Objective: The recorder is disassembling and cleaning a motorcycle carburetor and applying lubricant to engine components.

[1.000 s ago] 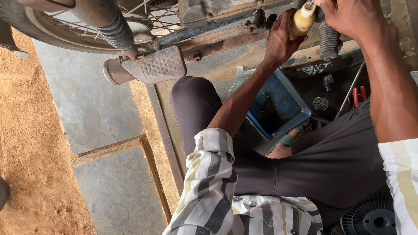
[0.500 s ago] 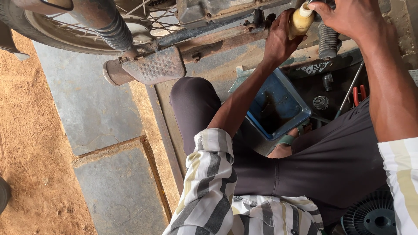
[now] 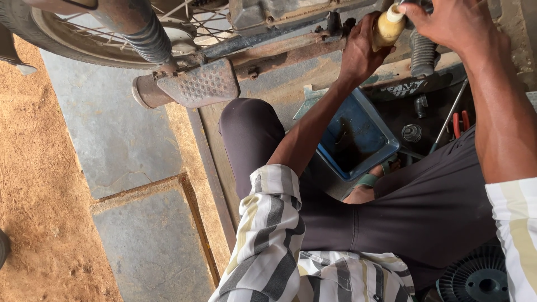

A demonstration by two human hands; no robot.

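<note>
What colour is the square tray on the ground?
Blue square plastic tray, dark oily inside; head view.

You had a small yellowish plastic bottle (image 3: pixel 387 28) with a white neck up at the top of the view, right against the motorcycle's underside. It sat roughly upright, tipped a bit, squeezed between your 2 hands, so only its middle and neck showed. Cap end was hidden.

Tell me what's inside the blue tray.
The blue tray holds a dark, oily smear on its floor. The left forearm covers its near corner, so anything there is hidden.
</note>
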